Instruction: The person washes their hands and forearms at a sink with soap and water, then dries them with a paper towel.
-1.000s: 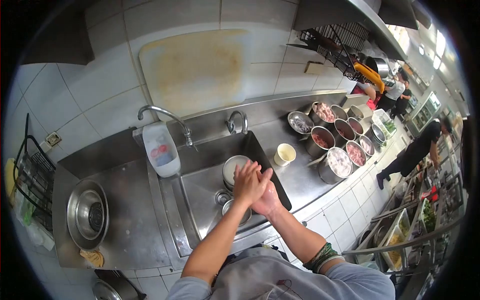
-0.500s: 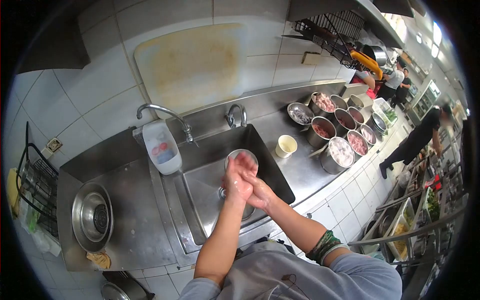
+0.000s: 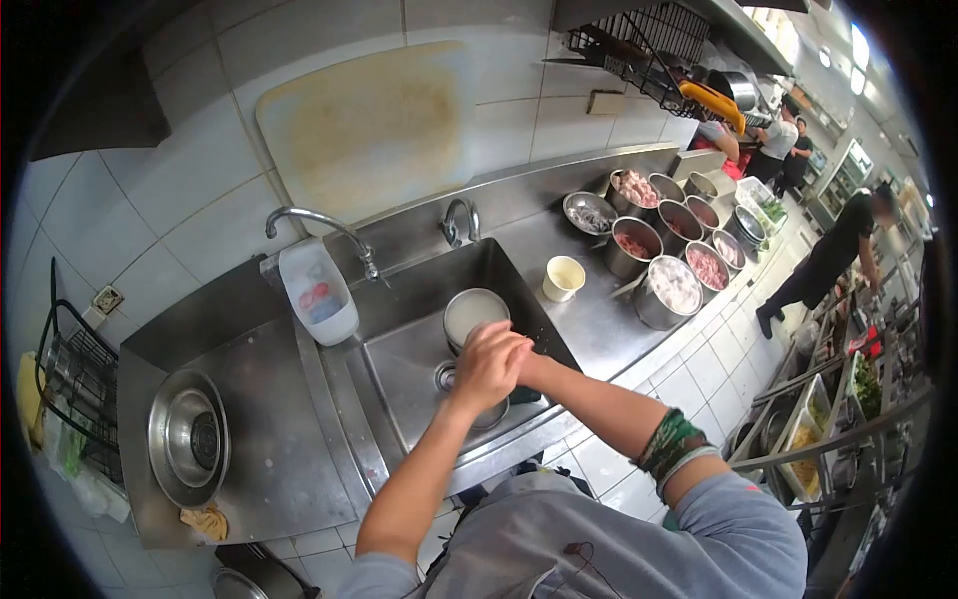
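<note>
My hands are clasped together above the steel sink. My left hand is closed, its fingers wrapped round the other hand. My right hand lies against the left palm and is mostly covered, so its fingers do not show. Just beyond the hands, a round pot of cloudy whitish liquid stands in the sink. A second round metal vessel is partly hidden beneath my hands. The sink drain shows to the left of my wrist.
Two faucets rise behind the sink, with a plastic container at its left. Nested metal bowls sit further left. On the right counter are a pale cup and several pots of meat. A person in black stands at right.
My hands were palm up, the right one under the left and visibly wet. Now the left is turned over and wrapped round the right, slightly further right, uncovering the pot of liquid.
</note>
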A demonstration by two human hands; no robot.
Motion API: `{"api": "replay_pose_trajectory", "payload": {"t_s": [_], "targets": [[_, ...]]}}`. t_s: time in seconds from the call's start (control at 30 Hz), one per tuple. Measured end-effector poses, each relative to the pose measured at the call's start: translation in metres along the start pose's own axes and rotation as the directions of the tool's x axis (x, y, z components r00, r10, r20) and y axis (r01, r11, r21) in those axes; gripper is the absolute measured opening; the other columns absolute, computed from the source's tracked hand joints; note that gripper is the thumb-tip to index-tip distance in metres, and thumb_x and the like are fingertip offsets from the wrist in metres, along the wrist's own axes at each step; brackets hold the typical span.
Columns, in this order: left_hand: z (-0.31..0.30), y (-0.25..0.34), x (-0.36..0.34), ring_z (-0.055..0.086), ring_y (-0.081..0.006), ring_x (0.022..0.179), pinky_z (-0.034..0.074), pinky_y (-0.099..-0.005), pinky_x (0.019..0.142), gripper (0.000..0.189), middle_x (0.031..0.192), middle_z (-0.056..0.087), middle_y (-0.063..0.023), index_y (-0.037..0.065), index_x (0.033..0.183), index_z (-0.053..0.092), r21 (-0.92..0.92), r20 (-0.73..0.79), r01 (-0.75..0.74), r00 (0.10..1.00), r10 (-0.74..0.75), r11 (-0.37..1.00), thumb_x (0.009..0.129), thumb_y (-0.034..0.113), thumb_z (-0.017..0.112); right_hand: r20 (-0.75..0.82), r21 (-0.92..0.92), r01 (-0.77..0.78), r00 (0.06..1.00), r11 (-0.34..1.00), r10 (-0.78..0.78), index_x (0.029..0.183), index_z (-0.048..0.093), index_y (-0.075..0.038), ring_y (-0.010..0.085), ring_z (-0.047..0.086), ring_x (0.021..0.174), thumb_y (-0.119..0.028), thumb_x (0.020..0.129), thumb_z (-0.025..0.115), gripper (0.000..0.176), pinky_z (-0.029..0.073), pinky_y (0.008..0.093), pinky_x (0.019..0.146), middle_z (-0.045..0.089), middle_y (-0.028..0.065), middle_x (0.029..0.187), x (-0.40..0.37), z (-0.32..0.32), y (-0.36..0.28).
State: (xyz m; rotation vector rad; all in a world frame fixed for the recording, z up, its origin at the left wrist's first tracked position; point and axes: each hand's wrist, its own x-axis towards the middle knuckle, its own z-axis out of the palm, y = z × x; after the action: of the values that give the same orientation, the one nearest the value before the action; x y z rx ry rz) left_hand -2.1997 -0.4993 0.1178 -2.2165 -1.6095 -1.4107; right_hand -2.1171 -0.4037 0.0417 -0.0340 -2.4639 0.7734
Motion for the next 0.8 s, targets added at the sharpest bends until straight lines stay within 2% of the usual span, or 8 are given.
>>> {"api": "replay_pose_trajectory", "payload": {"t_s": [0.03, 0.1, 0.2, 0.4, 0.43, 0.5, 0.7, 0.8], "targets": [[-0.003, 0.005, 0.008, 0.063, -0.0342, 0.087, 0.049, -0.0402, 0.077, 0.026, 0.096, 0.065, -0.0172, 0.001, 0.096, 0.064, 0.005, 0.002, -0.001, 1.0, 0.001, 1.0, 0.091, 0.022, 0.05, -0.003, 0.002, 0.003, 1.0, 1.0, -0.003, 0.104, 0.061, -0.003, 0.0339, 0.058, 0.095, -0.028, 0.083, 0.06, 0.033, 0.044, 0.04, 0.088, 0.064, 0.0151, 0.098, 0.004, 0.0, 0.001], [-0.02, 0.033, 0.033, 0.061, -0.0347, 0.096, 0.046, -0.0419, 0.084, 0.035, 0.1, 0.064, -0.0186, 0.003, 0.098, 0.066, -0.067, 0.545, 0.092, 0.837, -0.041, 0.994, 0.091, 0.03, 0.046, 0.172, -0.046, -0.035, 0.984, 0.998, 0.043, 0.103, 0.061, -0.003, 0.0336, 0.057, 0.097, -0.027, 0.082, 0.062, 0.032, 0.043, 0.0412, 0.089, 0.063, 0.0148, 0.1, 0.021, -0.018, -0.025], [-0.01, -0.028, 0.02, 0.061, -0.0326, 0.092, 0.046, -0.04, 0.082, 0.036, 0.092, 0.065, -0.0172, 0.006, 0.093, 0.066, -0.162, 0.565, 0.401, 0.787, -0.248, 0.901, 0.089, 0.035, 0.045, 0.44, -0.123, -0.082, 0.889, 0.989, 0.129, 0.1, 0.061, -0.003, 0.0331, 0.055, 0.101, -0.026, 0.082, 0.063, 0.03, 0.041, 0.0432, 0.091, 0.062, 0.0144, 0.103, 0.03, -0.038, -0.061], [0.006, 0.04, 0.011, 0.061, -0.0294, 0.08, 0.043, -0.0422, 0.078, 0.028, 0.077, 0.064, -0.0093, 0.008, 0.075, 0.063, 0.01, -0.009, -0.019, 1.0, 0.019, 1.0, 0.085, 0.028, 0.047, 0.161, -0.154, -0.16, 0.97, 0.975, 0.185, 0.107, 0.058, -0.005, 0.0273, 0.057, 0.1, -0.031, 0.091, 0.05, 0.031, 0.043, 0.0402, 0.09, 0.062, 0.013, 0.102, 0.007, 0.013, 0.024], [0.01, 0.037, 0.004, 0.06, -0.0301, 0.084, 0.042, -0.0436, 0.082, 0.028, 0.08, 0.064, -0.0097, 0.008, 0.075, 0.063, 0.026, -0.14, -0.082, 0.986, 0.085, 0.996, 0.084, 0.029, 0.047, 0.08, 0.401, -0.321, 0.945, 0.858, 0.316, 0.112, 0.056, -0.006, 0.0262, 0.056, 0.102, -0.032, 0.092, 0.049, 0.034, 0.043, 0.0402, 0.091, 0.061, 0.0134, 0.107, 0.017, 0.011, 0.022], [0.016, 0.028, -0.003, 0.059, -0.0307, 0.088, 0.04, -0.0449, 0.086, 0.029, 0.084, 0.064, -0.0101, 0.008, 0.074, 0.063, 0.047, -0.25, -0.139, 0.957, 0.146, 0.989, 0.083, 0.03, 0.047, 0.18, 0.984, -0.14, 0.794, -0.113, 0.581, 0.122, 0.05, -0.007, 0.024, 0.054, 0.107, -0.033, 0.094, 0.046, 0.039, 0.041, 0.0401, 0.094, 0.058, 0.0142, 0.116, 0.027, 0.015, 0.009], [0.025, 0.005, 0.004, 0.021, -0.0383, 0.135, 0.011, -0.0504, 0.11, 0.046, 0.142, 0.035, -0.0139, 0.01, 0.133, 0.043, -0.151, -0.307, 0.437, 0.832, -0.462, 0.887, 0.098, 0.034, 0.027, 0.223, 0.906, 0.026, 0.819, -0.422, 0.529, 0.122, 0.051, -0.009, 0.0219, 0.049, 0.113, -0.044, 0.094, 0.042, 0.045, 0.037, 0.0367, 0.099, 0.051, 0.011, 0.127, 0.042, -0.013, -0.052], [0.006, -0.007, 0.018, 0.023, -0.0375, 0.135, 0.008, -0.0503, 0.111, 0.044, 0.142, 0.037, -0.0141, 0.011, 0.133, 0.044, -0.038, -0.158, 0.474, 0.866, -0.474, 0.88, 0.098, 0.033, 0.028, 0.115, 0.981, 0.034, 0.695, -0.191, 0.709, 0.13, 0.043, -0.006, 0.0248, 0.044, 0.122, -0.048, 0.095, 0.037, 0.055, 0.034, 0.0374, 0.103, 0.045, 0.014, 0.134, 0.054, -0.033, -0.106]]}}
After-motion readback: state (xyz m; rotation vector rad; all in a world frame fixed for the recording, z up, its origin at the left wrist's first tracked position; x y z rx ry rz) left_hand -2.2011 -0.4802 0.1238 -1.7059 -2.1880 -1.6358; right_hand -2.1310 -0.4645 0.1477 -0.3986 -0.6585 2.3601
